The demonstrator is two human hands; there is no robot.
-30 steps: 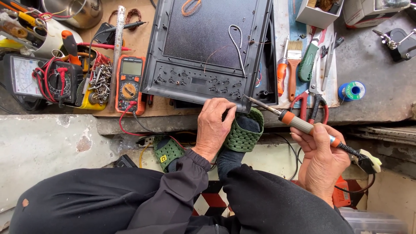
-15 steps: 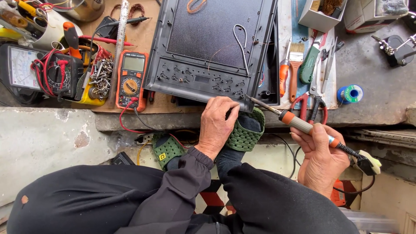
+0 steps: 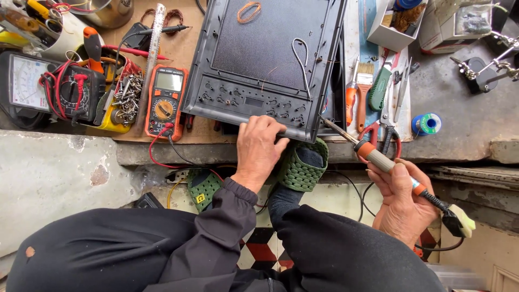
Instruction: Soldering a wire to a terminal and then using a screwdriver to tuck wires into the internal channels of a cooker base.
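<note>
A black appliance cover panel [image 3: 259, 59] lies upside down on the workbench, with a row of small button posts along its near edge. My left hand [image 3: 259, 148] grips that near edge at the middle. My right hand [image 3: 403, 203] holds a soldering iron [image 3: 378, 159] by its orange and grey handle. Its metal tip points up and left and ends at the panel's near right corner. The iron's black cord runs off past my wrist to the right.
An orange multimeter [image 3: 165, 100] with red leads lies left of the panel, beside an analogue meter [image 3: 24, 81] and a yellow tray of screws [image 3: 124, 100]. Brushes, pliers [image 3: 384, 130] and a solder spool [image 3: 427, 123] lie to the right. My foot in a green sandal [image 3: 303, 167] rests under the bench edge.
My left hand has slid a little along the panel's near edge. The soldering iron has dropped slightly, its tip staying at the panel's right corner.
</note>
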